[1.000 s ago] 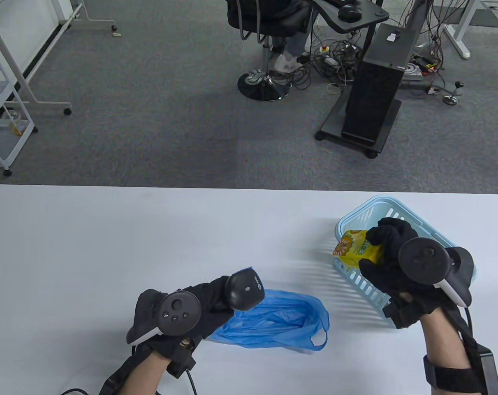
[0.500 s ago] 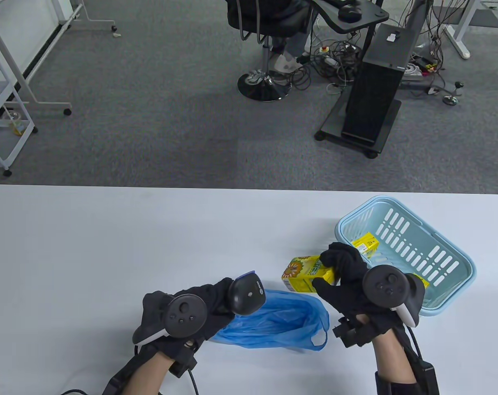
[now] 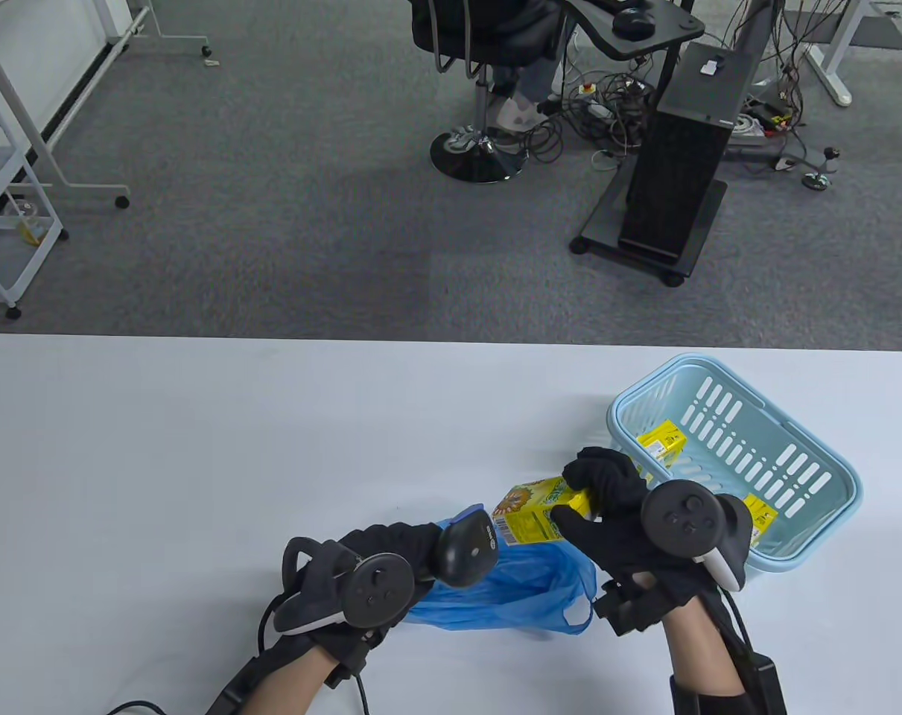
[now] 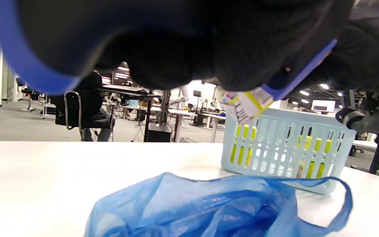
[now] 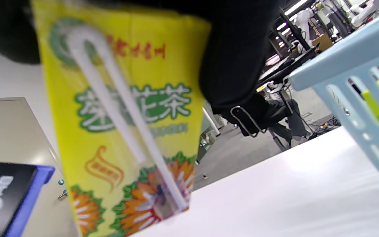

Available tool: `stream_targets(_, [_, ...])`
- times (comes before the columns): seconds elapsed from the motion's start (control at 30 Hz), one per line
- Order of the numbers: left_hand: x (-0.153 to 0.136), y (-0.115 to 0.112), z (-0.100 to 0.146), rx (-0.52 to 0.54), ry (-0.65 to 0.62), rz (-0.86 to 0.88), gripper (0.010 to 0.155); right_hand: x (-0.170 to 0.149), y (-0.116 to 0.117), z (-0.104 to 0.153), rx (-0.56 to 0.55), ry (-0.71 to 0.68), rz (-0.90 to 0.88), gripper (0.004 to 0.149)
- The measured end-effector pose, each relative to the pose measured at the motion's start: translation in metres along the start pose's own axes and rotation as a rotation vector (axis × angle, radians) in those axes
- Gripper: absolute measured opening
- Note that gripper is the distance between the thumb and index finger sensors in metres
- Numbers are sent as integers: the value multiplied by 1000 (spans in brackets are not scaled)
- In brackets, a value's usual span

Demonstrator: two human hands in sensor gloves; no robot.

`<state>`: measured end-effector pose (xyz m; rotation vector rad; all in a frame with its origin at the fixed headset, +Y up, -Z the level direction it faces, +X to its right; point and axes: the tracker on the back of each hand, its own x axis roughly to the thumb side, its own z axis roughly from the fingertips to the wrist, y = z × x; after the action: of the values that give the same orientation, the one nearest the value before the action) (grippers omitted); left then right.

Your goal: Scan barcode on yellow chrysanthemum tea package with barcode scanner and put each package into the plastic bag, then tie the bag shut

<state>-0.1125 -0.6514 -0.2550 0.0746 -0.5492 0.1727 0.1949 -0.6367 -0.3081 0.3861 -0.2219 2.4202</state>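
Note:
My right hand (image 3: 592,495) grips a yellow chrysanthemum tea package (image 3: 534,512) above the table, its barcode side turned toward the scanner; the right wrist view fills with the package (image 5: 127,131) and its straw. My left hand (image 3: 391,551) holds the black barcode scanner (image 3: 469,550), whose blue-edged head sits just left of the package. The blue plastic bag (image 3: 518,596) lies crumpled on the table below both, also low in the left wrist view as the bag (image 4: 209,207). More yellow packages (image 3: 663,439) lie in the light blue basket (image 3: 815,447).
The basket (image 4: 285,148) stands at the table's right, just beyond my right hand. The white table (image 3: 197,462) stretches left and back. An office chair (image 3: 480,45) and a black computer cart (image 3: 674,149) stand on the carpet beyond the far edge.
My right hand carried the package out of the basket and leftward to the scanner, turning its barcode side up. My left hand shifted right with the scanner toward the package.

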Motion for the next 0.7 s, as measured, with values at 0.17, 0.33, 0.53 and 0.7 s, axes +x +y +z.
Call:
stream_targets(0.17, [5, -3, 0, 13, -4, 9, 55, 0, 1, 0, 7, 8, -38, 66])
stream_targets(0.33, [11, -5, 0, 36, -23, -55, 53, -2, 1, 0, 15, 20, -25, 66])
stream_targets(0.53, [5, -8, -1, 8, 12, -18, 53, 2, 1, 0, 20, 11, -20, 66])
stream_targets(0.7, [6, -8, -1, -4, 13, 2, 54, 1, 4, 0, 25, 8, 0, 66])
